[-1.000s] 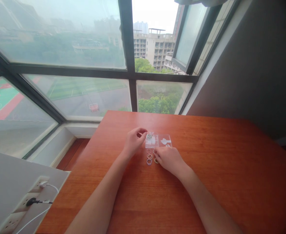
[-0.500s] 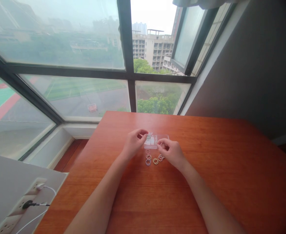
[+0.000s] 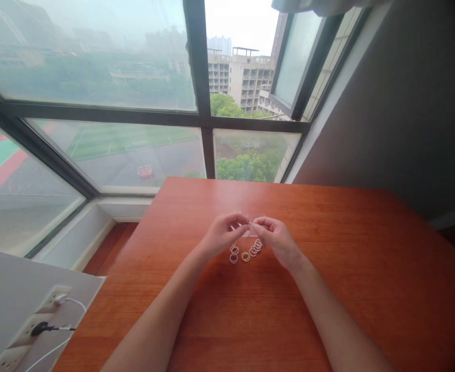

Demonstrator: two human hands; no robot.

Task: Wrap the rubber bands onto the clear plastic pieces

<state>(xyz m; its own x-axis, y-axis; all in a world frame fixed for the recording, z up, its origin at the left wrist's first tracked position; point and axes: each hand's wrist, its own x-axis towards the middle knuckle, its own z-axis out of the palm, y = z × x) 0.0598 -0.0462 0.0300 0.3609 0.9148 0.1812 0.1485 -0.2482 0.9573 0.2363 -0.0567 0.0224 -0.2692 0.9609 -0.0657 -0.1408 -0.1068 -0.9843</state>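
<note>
Several small rings [image 3: 245, 252] lay loose on the bench [image 3: 367, 268].
Your left hand [image 3: 223, 235] and right hand [image 3: 276, 237] met fingertip to fingertip over the clear box [image 3: 246, 231], pinching something too small to tell.

left hand [image 3: 223, 235] and right hand [image 3: 274, 236] now pinched together, above rings [image 3: 246, 251]

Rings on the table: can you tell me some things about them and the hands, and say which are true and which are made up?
1. The rings lie on a wooden table. True.
2. The left hand and right hand meet fingertip to fingertip. True.
3. The rings sit in a bowl. False: they lie bare on the table.
4. A clear box lies behind the hands. True.
5. The hands rest far apart. False: they are close together above the rings.
</note>
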